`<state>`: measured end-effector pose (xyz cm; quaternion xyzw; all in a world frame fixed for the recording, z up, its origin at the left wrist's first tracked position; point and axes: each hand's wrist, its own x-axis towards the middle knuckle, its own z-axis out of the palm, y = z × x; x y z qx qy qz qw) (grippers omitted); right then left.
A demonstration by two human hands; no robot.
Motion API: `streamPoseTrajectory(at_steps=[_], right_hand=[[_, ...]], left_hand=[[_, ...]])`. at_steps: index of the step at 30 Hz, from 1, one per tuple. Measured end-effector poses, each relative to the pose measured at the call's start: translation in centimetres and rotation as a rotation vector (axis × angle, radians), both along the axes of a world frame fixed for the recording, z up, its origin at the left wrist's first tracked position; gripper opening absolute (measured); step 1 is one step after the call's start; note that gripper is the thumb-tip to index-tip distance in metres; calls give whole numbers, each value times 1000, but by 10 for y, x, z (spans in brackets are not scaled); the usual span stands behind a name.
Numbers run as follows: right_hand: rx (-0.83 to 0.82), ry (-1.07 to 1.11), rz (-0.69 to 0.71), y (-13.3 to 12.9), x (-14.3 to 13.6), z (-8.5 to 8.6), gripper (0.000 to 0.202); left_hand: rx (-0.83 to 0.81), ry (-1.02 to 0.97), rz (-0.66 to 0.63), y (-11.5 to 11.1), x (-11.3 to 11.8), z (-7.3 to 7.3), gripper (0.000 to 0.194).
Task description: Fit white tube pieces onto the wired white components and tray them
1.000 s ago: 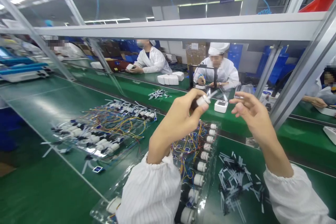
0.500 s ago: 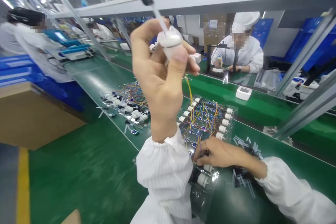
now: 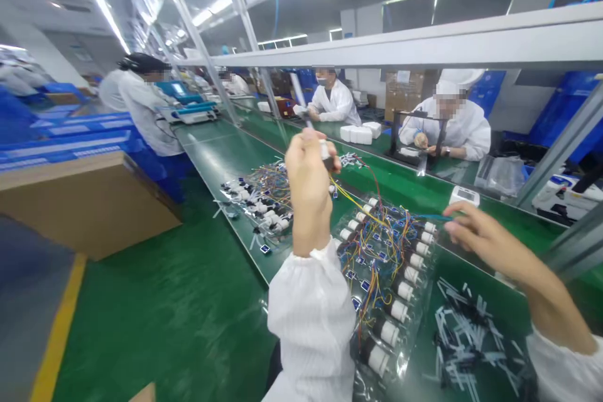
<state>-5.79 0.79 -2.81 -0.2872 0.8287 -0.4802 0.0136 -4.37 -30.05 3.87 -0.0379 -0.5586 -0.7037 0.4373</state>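
Note:
My left hand, raised over the bench, is closed around a small white-and-black cylindrical part. A pale tube sticks up above the fingers, and yellow wires trail down from the hand. Further right, my right hand pinches a thin blue wire between thumb and forefinger. The wire leads left to a plastic sheet of white-and-black cylinders in rows. Tangled coloured wires and small blue squares lie between those rows.
Short clear and black tubes lie heaped at the right. A second batch of wired cylinders sits further left. Beyond the green strip are a white device and co-workers. A metal post rises at right; a cardboard box stands left.
My right hand has left the near wires, moved right and away from me, and now pinches a blue wire. The left hand has turned and appears lower, still holding its part. The view has shifted.

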Motion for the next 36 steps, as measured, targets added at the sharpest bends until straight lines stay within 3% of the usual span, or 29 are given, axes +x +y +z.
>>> streamPoseTrajectory(at_steps=[4,8,11,13,16,21,24,31,36], right_hand=[[-211,22,-162,30,5,22,38],[-515,-17,-265,36,18,40,44],[-802,68,-409,35,21,46,51],[-885,115,-461,33,20,47,50],[-906,146,-467,30,20,46,44],[-828,235,-418,21,20,38,35],[-760,271,-402,17,20,35,30],[-737,254,-321,7,26,36,32],[-709,271,-305,3,26,31,31]], left_hand=[[-133,-72,-157,13,-5,-2,29],[-259,-85,-262,24,-3,0,20],[-301,-120,-345,33,-3,0,35],[-348,-127,-389,40,-5,-2,49],[-442,-96,-443,52,-11,-6,50],[-591,-86,-515,70,-18,-10,27],[-641,-86,-537,79,-16,-9,33],[-580,-152,-785,87,-15,-11,26],[-576,-132,-804,92,-13,-12,26]])
